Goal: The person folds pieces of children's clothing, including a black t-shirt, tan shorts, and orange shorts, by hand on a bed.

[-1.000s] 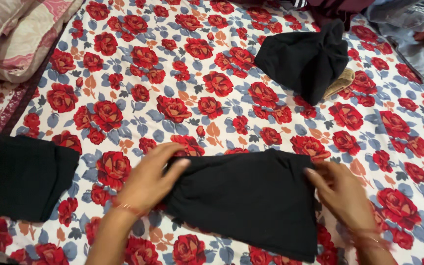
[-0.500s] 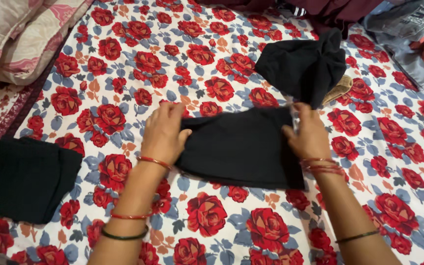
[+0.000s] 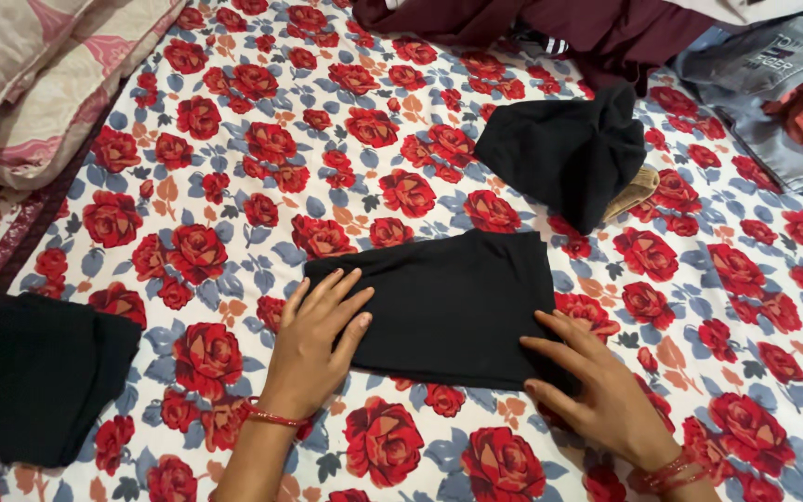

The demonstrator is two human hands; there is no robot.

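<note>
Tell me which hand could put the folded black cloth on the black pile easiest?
Probably the left hand: it lies flat on the folded black cloth at its left end, the side nearer the black pile.

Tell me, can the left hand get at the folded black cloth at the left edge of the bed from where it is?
Probably yes. The left hand rests flat on the black garment, holding nothing. Only bare floral bedsheet lies between it and the folded black cloth.
</note>
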